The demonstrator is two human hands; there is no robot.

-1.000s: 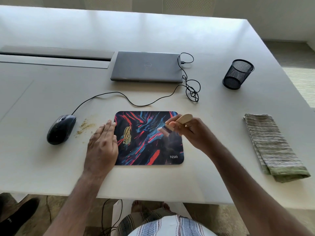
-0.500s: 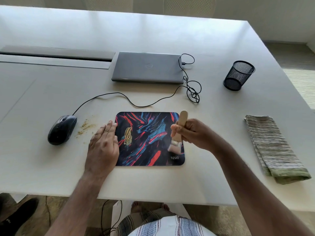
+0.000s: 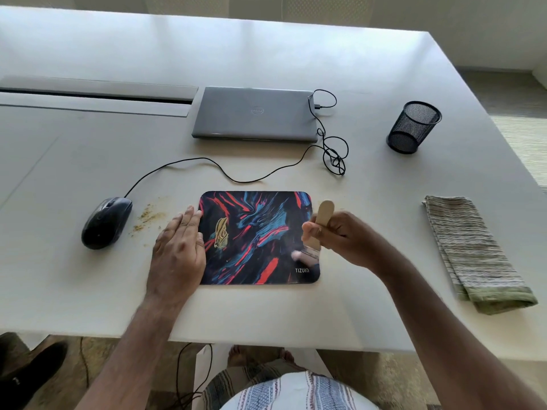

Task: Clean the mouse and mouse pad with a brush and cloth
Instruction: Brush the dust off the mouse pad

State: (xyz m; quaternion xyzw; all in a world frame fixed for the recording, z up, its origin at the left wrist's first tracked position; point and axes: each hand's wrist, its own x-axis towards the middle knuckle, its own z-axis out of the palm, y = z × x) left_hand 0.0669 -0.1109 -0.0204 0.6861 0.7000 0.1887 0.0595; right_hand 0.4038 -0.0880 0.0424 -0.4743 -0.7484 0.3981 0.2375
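Observation:
A dark mouse pad [image 3: 254, 232] with red and blue streaks lies near the table's front edge. My left hand [image 3: 179, 250] presses flat on its left edge, fingers straight. My right hand [image 3: 337, 236] grips the wooden handle of a small brush [image 3: 321, 220], held nearly upright; its blurred bristles touch the pad's lower right corner by the logo. A black wired mouse [image 3: 106, 221] sits to the left of the pad, with brownish crumbs [image 3: 148, 217] scattered between them. A folded green striped cloth [image 3: 473, 253] lies at the right.
A shut grey laptop [image 3: 254, 113] sits behind the pad, the mouse cable [image 3: 236, 179] looping to its right side. A black mesh pen cup [image 3: 413, 127] stands at the back right. The white table [image 3: 296, 315] ends just before my lap.
My right hand has swept the brush from the pad's upper right down to its lower right corner, the handle turning upright. My left hand stays pressed on the pad's left edge.

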